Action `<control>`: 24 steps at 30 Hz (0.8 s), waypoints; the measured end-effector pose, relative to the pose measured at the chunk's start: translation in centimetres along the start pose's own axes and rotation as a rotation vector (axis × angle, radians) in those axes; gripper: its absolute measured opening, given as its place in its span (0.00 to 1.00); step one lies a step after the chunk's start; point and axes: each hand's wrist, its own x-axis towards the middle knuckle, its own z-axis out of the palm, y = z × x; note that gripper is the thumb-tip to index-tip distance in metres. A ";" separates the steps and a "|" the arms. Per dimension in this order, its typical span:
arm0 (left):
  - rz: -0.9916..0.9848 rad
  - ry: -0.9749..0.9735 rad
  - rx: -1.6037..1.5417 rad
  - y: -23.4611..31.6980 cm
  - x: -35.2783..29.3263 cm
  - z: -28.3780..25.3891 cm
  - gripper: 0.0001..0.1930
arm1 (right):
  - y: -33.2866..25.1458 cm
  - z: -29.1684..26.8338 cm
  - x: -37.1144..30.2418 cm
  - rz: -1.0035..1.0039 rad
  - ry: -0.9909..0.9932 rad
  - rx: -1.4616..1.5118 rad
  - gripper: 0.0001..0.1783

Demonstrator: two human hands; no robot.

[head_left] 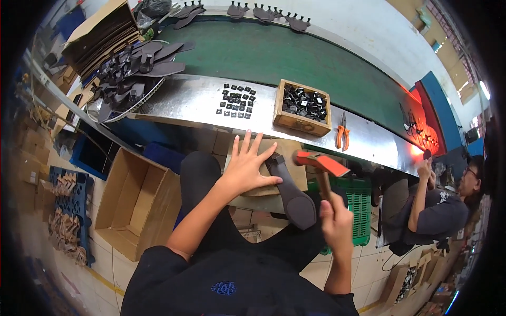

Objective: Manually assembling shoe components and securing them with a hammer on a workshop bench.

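A dark grey shoe sole with a heel end lies across a brown board over my lap, its rounded toe toward me. My left hand is spread open on the board, its thumb resting on the sole and its fingertips pointing toward the metal bench. My right hand grips the wooden handle of a red-headed hammer, held just right of the sole's heel end. Small black square pieces lie in rows on the bench. More black pieces fill a wooden box.
Orange-handled pliers lie right of the box. A green conveyor belt runs behind, with soles at its far edge. Soles heap in a round basket at left. A cardboard box and green crate flank me. A person sits right.
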 end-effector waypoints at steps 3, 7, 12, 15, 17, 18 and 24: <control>0.008 -0.019 0.010 0.1 0.0 0.2 0.50 | -0.2 -1.6 0.0 -0.100 0.087 -0.072 0.15; 0.011 -0.011 0.023 0.2 -0.2 -0.1 0.50 | -1.1 -0.7 -0.2 -0.088 0.046 -0.062 0.15; -0.009 -0.034 0.027 0.0 -0.1 0.5 0.51 | -0.6 -0.6 1.2 -0.067 -0.031 -0.054 0.14; 0.006 -0.021 0.025 -0.3 -0.1 0.6 0.51 | -2.0 -1.8 0.8 0.011 0.020 -0.042 0.13; 0.014 -0.021 0.025 -0.2 0.0 0.6 0.50 | -1.9 -1.4 0.6 -0.005 -0.015 -0.051 0.13; 0.015 -0.026 0.021 -0.1 0.0 0.5 0.50 | -1.1 -0.3 1.0 -0.062 -0.071 -0.047 0.12; 0.004 -0.022 0.022 -0.2 0.0 0.5 0.50 | -2.8 -2.2 1.1 0.056 0.020 -0.111 0.13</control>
